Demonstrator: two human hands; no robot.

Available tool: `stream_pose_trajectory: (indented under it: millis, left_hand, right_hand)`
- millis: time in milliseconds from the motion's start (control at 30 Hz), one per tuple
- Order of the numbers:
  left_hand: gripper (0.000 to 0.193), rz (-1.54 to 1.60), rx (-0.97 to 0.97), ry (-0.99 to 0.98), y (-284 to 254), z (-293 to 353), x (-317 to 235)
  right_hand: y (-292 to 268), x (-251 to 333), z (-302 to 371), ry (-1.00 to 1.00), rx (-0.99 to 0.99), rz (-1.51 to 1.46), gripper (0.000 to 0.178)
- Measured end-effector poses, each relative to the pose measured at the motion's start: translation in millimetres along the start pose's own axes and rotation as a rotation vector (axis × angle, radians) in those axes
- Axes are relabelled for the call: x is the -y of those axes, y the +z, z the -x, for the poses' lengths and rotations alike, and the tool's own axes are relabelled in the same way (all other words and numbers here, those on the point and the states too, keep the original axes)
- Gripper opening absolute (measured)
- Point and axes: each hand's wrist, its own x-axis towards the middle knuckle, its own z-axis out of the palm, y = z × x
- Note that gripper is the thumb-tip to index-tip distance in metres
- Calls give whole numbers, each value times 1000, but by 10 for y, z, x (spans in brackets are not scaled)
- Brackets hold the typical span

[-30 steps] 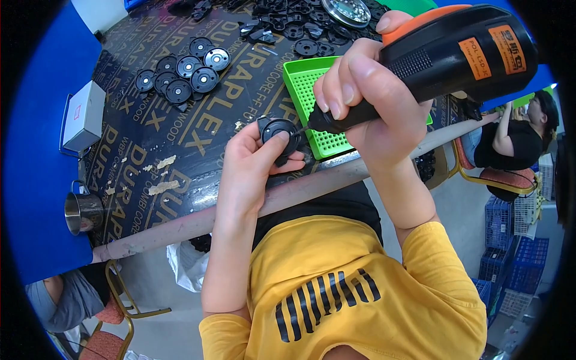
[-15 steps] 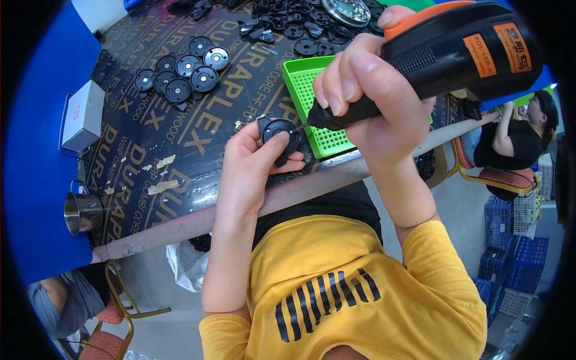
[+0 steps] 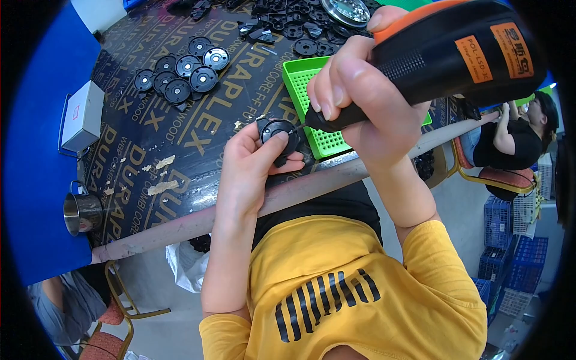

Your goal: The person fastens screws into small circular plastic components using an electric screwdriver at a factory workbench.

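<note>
My left hand [image 3: 259, 150] pinches a round black plastic part [image 3: 279, 135] near the table's front edge, thumb on its face and fingers underneath. In my right hand [image 3: 375, 99] is an orange and black electric screwdriver [image 3: 444, 57], held nearly level with its bit pointing left. The bit's tip reaches the right side of the round part; whether it sits in a screw is too small to make out. Partly hidden behind my right hand and the screwdriver lies a green perforated tray [image 3: 329, 141].
Several round black parts [image 3: 187, 66] lie in a cluster on the dark printed table [image 3: 198, 114]. More black pieces and a round metal dish [image 3: 347, 11] are at the back. A metal cup [image 3: 82, 213] and white box [image 3: 83, 117] stand left. Another person [image 3: 516, 138] sits at right.
The screwdriver and my right hand have shifted slightly left and down, bringing the bit closer onto the round part. My left hand has stayed in place.
</note>
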Motion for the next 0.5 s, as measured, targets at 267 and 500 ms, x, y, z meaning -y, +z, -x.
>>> stream_pose_trajectory:
  millis: [267,500]
  left_hand:
    - [10,5,-6,-5,-14,-4,21]
    - [13,24,2,-18,-21,8,3]
  right_hand:
    - [162,45,50,-3,40,108,25]
    - [110,-31,63,77,52,127,17]
